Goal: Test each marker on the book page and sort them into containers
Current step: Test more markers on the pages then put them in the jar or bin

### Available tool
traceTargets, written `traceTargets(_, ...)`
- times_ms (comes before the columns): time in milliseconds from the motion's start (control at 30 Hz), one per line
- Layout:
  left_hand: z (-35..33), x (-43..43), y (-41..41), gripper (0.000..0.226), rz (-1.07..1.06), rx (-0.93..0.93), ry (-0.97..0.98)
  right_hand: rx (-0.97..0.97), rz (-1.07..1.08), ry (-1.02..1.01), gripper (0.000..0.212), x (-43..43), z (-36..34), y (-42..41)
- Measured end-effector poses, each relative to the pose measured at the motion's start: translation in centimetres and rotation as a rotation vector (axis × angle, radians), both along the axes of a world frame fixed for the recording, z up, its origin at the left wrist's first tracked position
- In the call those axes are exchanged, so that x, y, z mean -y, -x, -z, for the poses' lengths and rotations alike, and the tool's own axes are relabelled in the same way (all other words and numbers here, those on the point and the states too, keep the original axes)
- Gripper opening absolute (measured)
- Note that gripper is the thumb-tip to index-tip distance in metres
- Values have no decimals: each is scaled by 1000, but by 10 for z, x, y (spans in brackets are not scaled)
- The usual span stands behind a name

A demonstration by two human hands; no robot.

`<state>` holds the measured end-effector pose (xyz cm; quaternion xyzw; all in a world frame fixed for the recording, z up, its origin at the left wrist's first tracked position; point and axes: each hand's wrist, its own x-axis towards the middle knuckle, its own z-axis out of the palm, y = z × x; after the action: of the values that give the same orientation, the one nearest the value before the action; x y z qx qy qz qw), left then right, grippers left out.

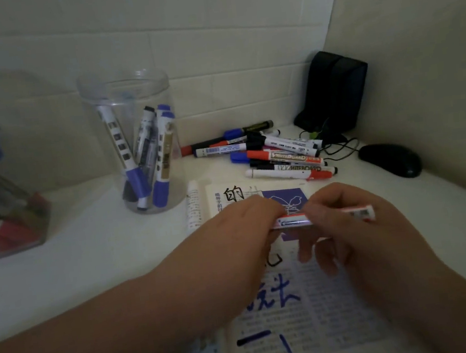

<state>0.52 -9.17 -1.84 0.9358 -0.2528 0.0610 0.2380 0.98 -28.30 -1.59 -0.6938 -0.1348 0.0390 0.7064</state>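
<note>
Over the middle of the open book (315,326), both hands hold one marker (292,222) level and crosswise, just above the page. The left hand (243,224) curls its fingers round the marker's left end and hides it, so the cap and tip cannot be made out. The right hand (347,221) pinches the barrel between thumb and forefinger; its lower fingers hang loosely and are blurred. The white barrel shows between the hands, and its red-trimmed end pokes out past the right hand.

The page carries black and blue strokes, partly covered by the forearms, and the book's lower edge is cut off by the frame. Behind it on the desk (95,250) stands a clear jar (122,81) with several blue- and black-capped markers leaning inside. A loose pile of markers (275,154) lies beyond the book. At the far left a second container (1,217) is blurred and cropped, its contents reddish but unreadable. A black mouse (389,160) lies to the right.
</note>
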Motion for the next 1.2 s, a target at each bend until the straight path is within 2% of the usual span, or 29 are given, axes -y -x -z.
traceTargets(67,0,-1,1,28,9,-17,-32,-11,88,17,23,4,1,-1)
traceTargets(133,-2,-1,3,10,32,-54,-31,5,125,95,24,6,2,-2)
traceTargets(233,-4,1,3,31,58,-82,-95,57,126,186,25,2,3,-1)
traceTargets(367,-3,-3,2,40,109,-59,-126,65,95,252,25,-2,0,4)
traceTargets(533,0,-6,2,29,136,-43,-85,49,86,225,22,-3,2,2)
traceTargets(767,0,-7,2,29,138,-53,-46,25,89,174,26,-2,1,3)
traceTargets(967,1,-8,1,32,165,-42,6,32,88,152,21,-2,2,4)
traceTargets(1100,-2,-9,3,15,178,-16,39,80,81,216,23,-1,-6,6)
traceTargets(1200,-3,-9,4,8,189,26,8,193,66,320,29,1,-14,9)
